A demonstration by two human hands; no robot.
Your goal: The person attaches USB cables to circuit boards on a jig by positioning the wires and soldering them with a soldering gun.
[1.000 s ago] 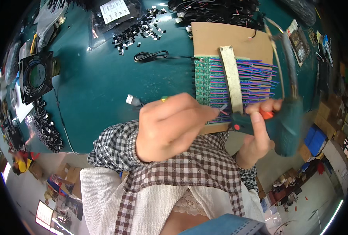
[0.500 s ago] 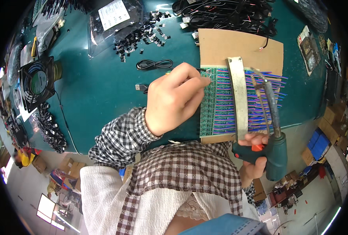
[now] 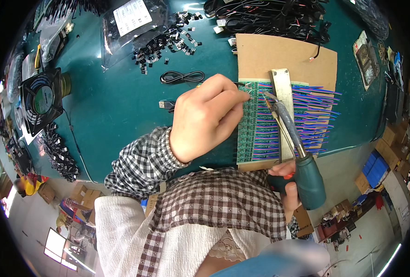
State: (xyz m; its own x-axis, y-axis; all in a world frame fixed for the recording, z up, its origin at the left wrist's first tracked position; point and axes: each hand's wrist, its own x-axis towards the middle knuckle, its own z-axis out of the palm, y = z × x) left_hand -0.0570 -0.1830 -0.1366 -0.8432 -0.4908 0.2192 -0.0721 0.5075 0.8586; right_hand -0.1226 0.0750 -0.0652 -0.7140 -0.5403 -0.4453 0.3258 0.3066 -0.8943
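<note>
In the head view, the left hand [image 3: 209, 117] is closed, thumb and fingertips pinched together at the upper left edge of a row of green circuit boards [image 3: 247, 134]. It has hold of a black cable, whose silver plug [image 3: 165, 105] sticks out on the hand's left; the pinched part is mostly hidden. The right hand [image 3: 285, 187] is curled around the grip of a teal soldering gun [image 3: 310, 182] — its tip points up and left, near the left fingertips, above the boards' wires. Blue and pink wires [image 3: 313, 111] run rightward from the boards, with a metal bar [image 3: 281, 81] across them. Boards and wires lie on a cardboard sheet [image 3: 283, 53] on the green table [image 3: 117, 106] — a coiled black cable [image 3: 182, 77] rests to the upper left.
</note>
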